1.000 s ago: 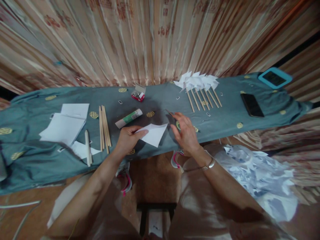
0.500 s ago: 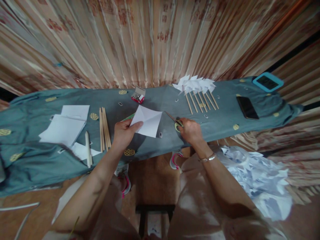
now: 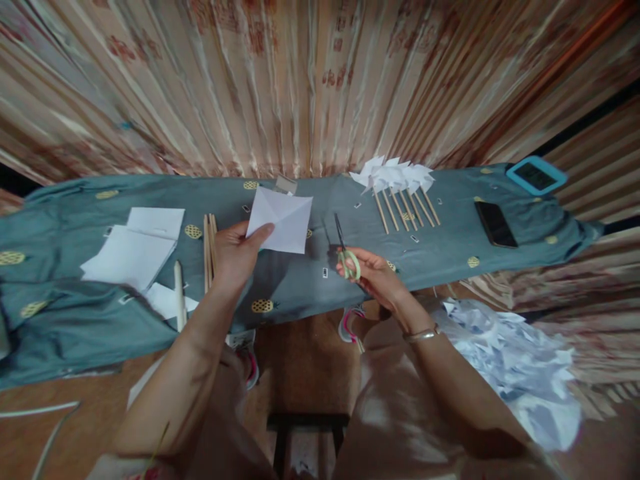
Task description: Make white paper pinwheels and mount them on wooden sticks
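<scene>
A square sheet of white paper (image 3: pixel 287 223) with crossing diagonal creases is pinched at its left edge by my left hand (image 3: pixel 237 250), the thumb lying on top. My right hand (image 3: pixel 373 273) grips scissors (image 3: pixel 349 260) by their light green handles, and the dark blades point away from me. A gap separates the blades from the paper's right edge. Behind the paper, the small box (image 3: pixel 286 185) is mostly hidden. Beside my left hand lie several thin wooden sticks (image 3: pixel 208 253), partly covered by it.
At the left are stacked white sheets (image 3: pixel 131 253) and a pale pen-like stick (image 3: pixel 179 293). White paper pinwheels on sticks (image 3: pixel 397 177), a phone (image 3: pixel 495 223) and a blue-framed device (image 3: pixel 537 175) lie right. A bag of paper pieces (image 3: pixel 515 367) stands by my right leg.
My left hand has raised the paper and shifted it left, now covering most of the box. The scissors have turned from pointing left to pointing away from me, with my right hand slightly nearer me.
</scene>
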Demonstrator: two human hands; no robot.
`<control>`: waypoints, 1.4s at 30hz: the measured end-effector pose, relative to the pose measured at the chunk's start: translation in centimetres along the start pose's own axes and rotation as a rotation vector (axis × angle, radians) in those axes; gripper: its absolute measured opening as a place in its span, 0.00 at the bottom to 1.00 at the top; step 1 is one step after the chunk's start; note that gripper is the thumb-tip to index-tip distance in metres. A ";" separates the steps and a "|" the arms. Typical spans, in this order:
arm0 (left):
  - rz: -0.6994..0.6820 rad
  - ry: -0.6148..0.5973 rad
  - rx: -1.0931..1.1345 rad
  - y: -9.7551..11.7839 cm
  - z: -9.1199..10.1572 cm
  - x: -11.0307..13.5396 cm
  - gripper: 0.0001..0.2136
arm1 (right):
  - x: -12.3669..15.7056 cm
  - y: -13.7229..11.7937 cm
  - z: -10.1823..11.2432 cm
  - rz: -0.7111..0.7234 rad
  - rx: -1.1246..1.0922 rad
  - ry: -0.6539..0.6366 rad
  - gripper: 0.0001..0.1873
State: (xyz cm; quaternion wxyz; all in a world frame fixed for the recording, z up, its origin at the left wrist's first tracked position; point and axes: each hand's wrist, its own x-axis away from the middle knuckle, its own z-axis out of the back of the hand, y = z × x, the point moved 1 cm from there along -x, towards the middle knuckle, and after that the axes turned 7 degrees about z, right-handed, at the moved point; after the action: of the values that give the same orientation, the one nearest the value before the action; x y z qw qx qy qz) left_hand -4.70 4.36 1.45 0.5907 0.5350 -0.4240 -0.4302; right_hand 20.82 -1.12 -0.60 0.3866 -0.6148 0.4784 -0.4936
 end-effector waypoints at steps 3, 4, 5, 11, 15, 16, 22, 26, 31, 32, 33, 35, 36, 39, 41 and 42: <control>-0.030 0.023 0.008 -0.2 0.0 -0.5 0.13 | 0.7 -0.1 -1.2 0.049 0.039 -0.137 0.30; -0.033 0.025 0.009 -0.3 0.0 -0.6 0.13 | 0.9 -0.1 -1.5 0.059 0.053 -0.180 0.31; -0.036 0.023 0.011 -0.5 0.0 -0.7 0.13 | 1.0 0.0 -1.7 0.063 0.067 -0.221 0.30; -0.015 -0.019 0.013 -0.8 -0.6 -0.5 0.14 | 1.3 0.5 -2.7 0.034 0.071 -0.390 0.27; 0.027 -0.013 0.012 0.0 -1.1 0.0 0.12 | 1.4 0.4 -3.0 0.015 0.081 -0.382 0.26; 0.031 -0.014 0.015 0.2 -1.2 0.2 0.11 | 1.4 0.4 -3.0 0.008 0.080 -0.379 0.26; 0.045 -0.015 0.013 0.6 -1.4 0.4 0.08 | 1.3 0.6 -2.9 -0.004 0.048 -0.376 0.30; 0.039 -0.021 0.020 0.3 -1.4 0.3 0.08 | 1.3 0.6 -2.9 -0.017 0.060 -0.369 0.31; 0.041 -0.036 0.046 0.1 -1.5 0.4 0.07 | 1.4 0.5 -2.9 -0.015 0.070 -0.381 0.29; 0.043 -0.040 0.051 0.0 -1.5 0.4 0.07 | 1.4 0.5 -2.9 -0.018 0.067 -0.385 0.29; 0.041 -0.042 0.056 0.0 -1.5 0.3 0.07 | 1.3 0.6 -2.9 -0.020 0.061 -0.386 0.30; 0.035 -0.044 0.061 -0.1 -1.5 0.3 0.07 | 1.3 0.7 -2.8 -0.025 0.051 -0.383 0.30; 0.033 -0.041 0.061 -0.1 -1.5 0.3 0.07 | 1.2 0.8 -2.8 -0.025 0.050 -0.382 0.31; 0.030 -0.035 0.054 -0.2 -1.6 0.3 0.08 | 1.2 0.9 -2.8 -0.023 0.057 -0.388 0.30; 0.027 -0.039 0.057 -0.3 -1.6 0.2 0.08 | 1.2 0.9 -2.8 -0.021 0.059 -0.390 0.29; 0.025 -0.041 0.062 -0.3 -1.6 0.2 0.08 | 1.2 0.9 -2.8 -0.021 0.059 -0.391 0.28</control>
State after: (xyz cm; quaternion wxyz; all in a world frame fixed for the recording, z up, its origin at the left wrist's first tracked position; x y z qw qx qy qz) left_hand -3.10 4.58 1.06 0.5705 0.5389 -0.4556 -0.4203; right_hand 17.97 -2.52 -0.57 0.4849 -0.6922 0.3731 -0.3828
